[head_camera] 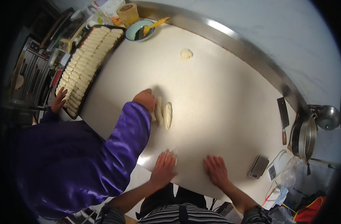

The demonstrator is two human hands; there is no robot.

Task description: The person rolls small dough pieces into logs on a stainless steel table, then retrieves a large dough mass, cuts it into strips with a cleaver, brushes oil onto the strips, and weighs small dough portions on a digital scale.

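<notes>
My left hand (163, 169) lies palm down near the front edge of the worktop (215, 112). A small bit of pale dough (175, 161) shows beside its fingers; the rest of that piece is hidden beneath the hand. My right hand (216, 171) rests on the bare surface to the right, its fingers spread a little, holding nothing. Ahead of my left hand lie a dough roll (167, 115) and a thinner dough strip (159, 112). A co-worker's hand (145, 100) reaches over beside them, partly covering another piece.
At left, a dark tray (82, 107) holds rows of dough rolls, touched by the co-worker's other hand (58, 101). Farther back are a round dough piece (186, 54) and an enamel bowl (131, 35) with a yellow-handled utensil. A cleaver (283, 113) and small scale (258, 166) stand right.
</notes>
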